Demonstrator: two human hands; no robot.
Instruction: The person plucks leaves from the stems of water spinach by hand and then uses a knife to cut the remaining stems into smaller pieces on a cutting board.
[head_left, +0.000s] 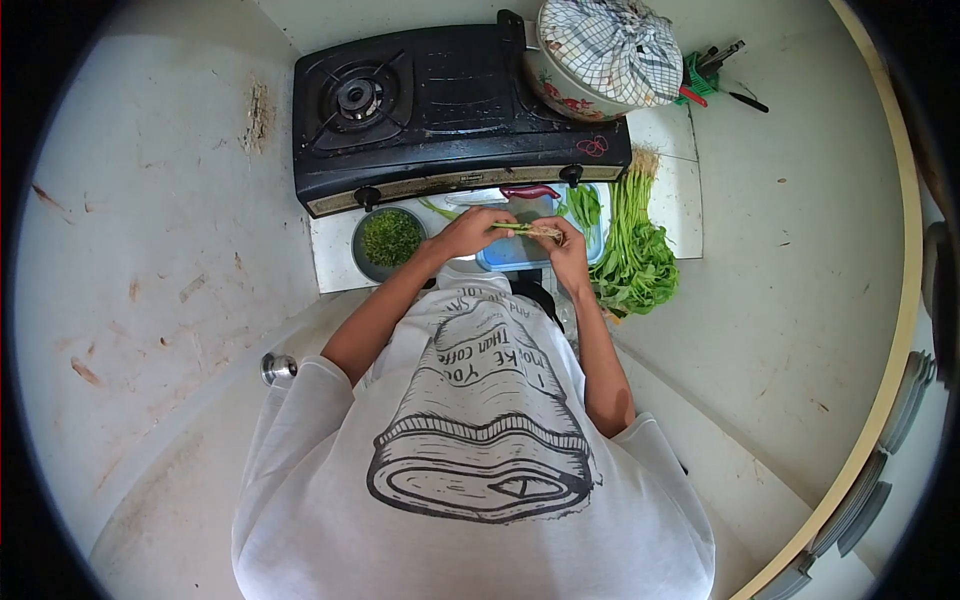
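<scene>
Between my two hands is a green vegetable stalk (519, 227) with pale roots on its right end. My left hand (472, 233) is closed on the stem side. My right hand (569, 258) pinches the stalk near the roots. Below them lies a blue tray or board (508, 259), partly hidden by the hands. A knife with a dark red handle (530, 191) rests behind it, by the stove's front. Several cut green leaves (584, 206) lie at the tray's right side. Beside my left wrist is a dark bowl (358, 258) of finely chopped greens (391, 238).
A large bunch of rooted leafy greens (636, 250) lies right of the tray. Behind stands a black two-burner stove (460, 90), with a cloth-covered pot (570, 95) on its right side. A green utensil holder (694, 78) is at the back right. Walls flank both sides.
</scene>
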